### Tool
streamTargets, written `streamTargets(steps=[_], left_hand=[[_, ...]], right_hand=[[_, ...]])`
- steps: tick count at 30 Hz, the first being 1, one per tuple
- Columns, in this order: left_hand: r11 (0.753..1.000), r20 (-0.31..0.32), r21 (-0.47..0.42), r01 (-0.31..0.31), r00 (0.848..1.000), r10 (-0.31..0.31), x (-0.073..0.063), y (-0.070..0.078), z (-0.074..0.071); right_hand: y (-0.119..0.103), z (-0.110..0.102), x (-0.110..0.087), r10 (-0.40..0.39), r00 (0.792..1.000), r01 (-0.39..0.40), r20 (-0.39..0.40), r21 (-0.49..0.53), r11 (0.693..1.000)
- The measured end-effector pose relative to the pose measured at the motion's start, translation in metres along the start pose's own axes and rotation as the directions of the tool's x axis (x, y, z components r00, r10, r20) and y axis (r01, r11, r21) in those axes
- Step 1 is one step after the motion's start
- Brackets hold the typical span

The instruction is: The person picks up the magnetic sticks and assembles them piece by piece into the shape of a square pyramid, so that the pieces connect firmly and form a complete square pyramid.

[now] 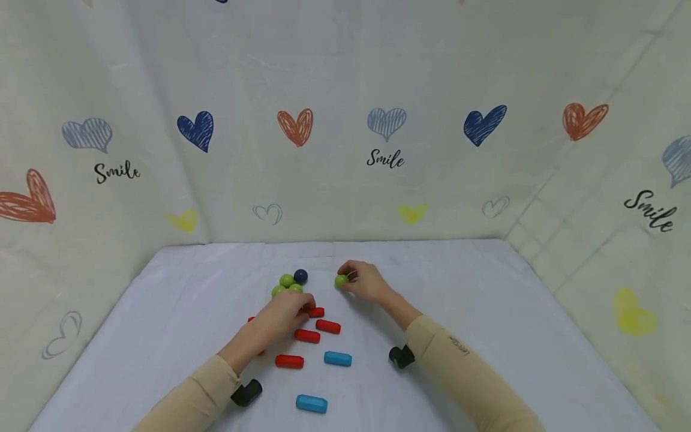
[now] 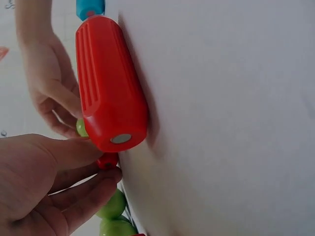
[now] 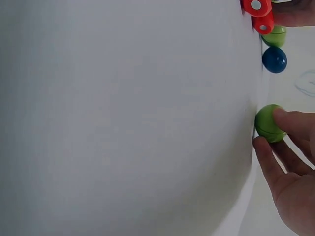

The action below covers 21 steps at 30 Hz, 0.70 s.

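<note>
My left hand [image 1: 281, 313] pinches a red magnetic rod [image 1: 315, 312] between thumb and fingers, low over the table. In the left wrist view, the end of that red rod shows at the fingertips, behind a larger-looking nearer red rod [image 2: 110, 88] with a metal disc in its end. My right hand [image 1: 367, 282], farther back and to the right, holds a green ball [image 1: 341, 281] by thumb and fingers; the right wrist view shows this green ball [image 3: 268, 123] close to the table surface. Just beyond the left hand, several green balls [image 1: 286, 280] sit beside a dark blue ball [image 1: 300, 276].
More red rods [image 1: 289, 361] lie in front of the left hand, some partly hidden by it. Two blue rods, one in the middle [image 1: 338, 359] and one nearer [image 1: 311, 403], lie on the white tablecloth [image 1: 459, 288]. A black device [image 1: 246, 393] shows below each wrist.
</note>
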State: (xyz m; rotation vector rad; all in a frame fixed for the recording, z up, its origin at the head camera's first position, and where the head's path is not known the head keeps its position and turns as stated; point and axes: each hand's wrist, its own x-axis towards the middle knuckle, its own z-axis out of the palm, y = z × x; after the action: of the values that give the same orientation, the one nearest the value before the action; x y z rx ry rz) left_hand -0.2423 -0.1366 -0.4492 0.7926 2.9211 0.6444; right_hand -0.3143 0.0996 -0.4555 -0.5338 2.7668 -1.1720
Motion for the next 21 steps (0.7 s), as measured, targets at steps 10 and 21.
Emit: streamTargets(steps=[10,21], left_hand=[[0.999,0.032,0.037,-0.02,0.999,0.019,0.006,0.007,-0.001],[1.0,0.01,0.008,-0.024,1.0,0.023,0.017,0.015,-0.001]], right_hand=[[0.008,-0.017,-0.02,-0.023,1.0,0.024,0.019,-0.049,0.998],[0.018,-0.035,-0.042,-0.042,0.998,0.043,0.038,-0.025,0.999]])
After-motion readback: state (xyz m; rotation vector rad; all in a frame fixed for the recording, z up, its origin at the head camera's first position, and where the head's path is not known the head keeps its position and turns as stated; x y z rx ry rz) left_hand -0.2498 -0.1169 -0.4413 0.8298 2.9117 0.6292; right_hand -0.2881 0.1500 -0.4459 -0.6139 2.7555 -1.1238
